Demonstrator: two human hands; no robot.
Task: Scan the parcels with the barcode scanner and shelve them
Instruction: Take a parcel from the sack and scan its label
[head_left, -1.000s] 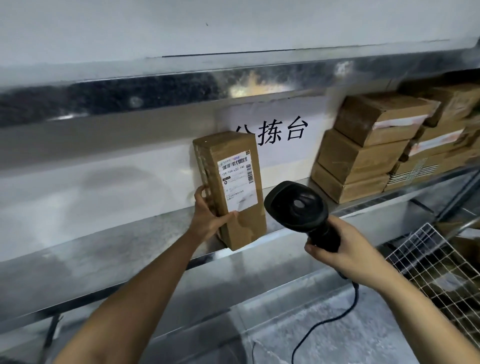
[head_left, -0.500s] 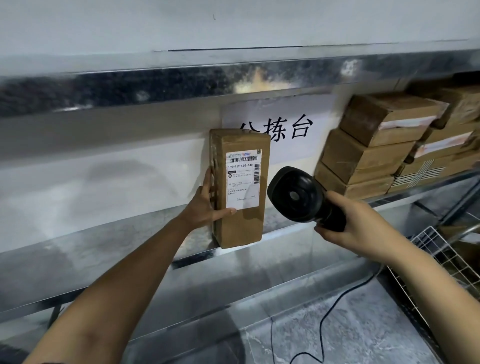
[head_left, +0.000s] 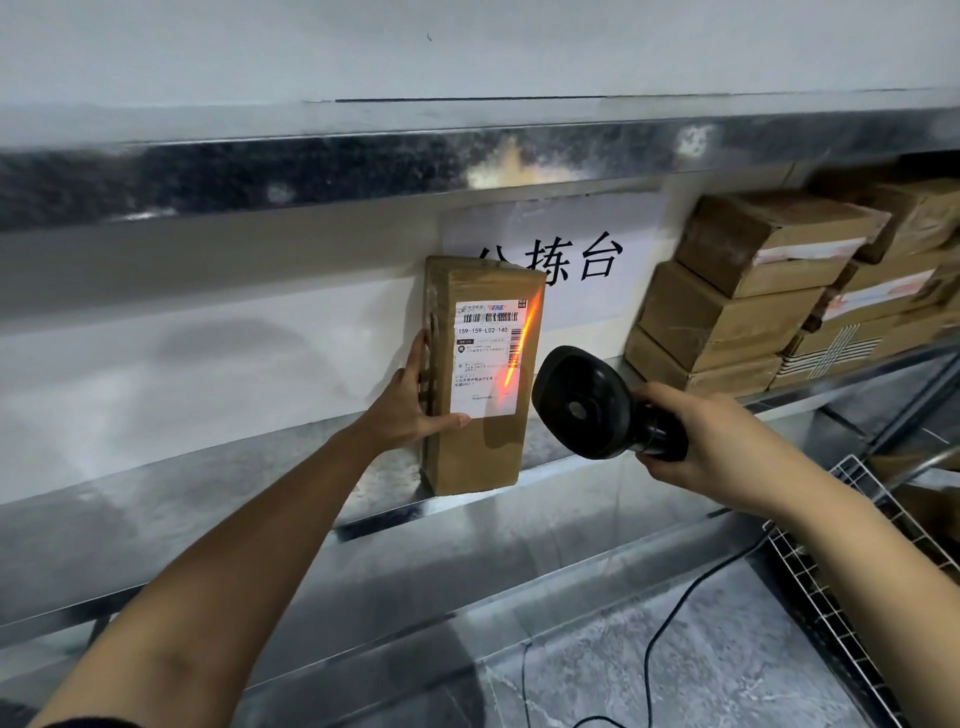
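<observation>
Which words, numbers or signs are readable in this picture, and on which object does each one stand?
"159-159-L02-140": on the white shipping label of the upright parcel.
"拣台": on the white paper sign behind the shelf; the parcel hides part of a first character.
Logo, barcodes and small print on that label: too small or blurred to read.
Labels on the stacked parcels at right: unreadable.

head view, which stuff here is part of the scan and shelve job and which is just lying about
In the job:
upright parcel
barcode scanner
left hand steadying the parcel
right hand gripping the scanner
metal shelf
stacked parcels

Just lying about:
paper sign
wire basket
</observation>
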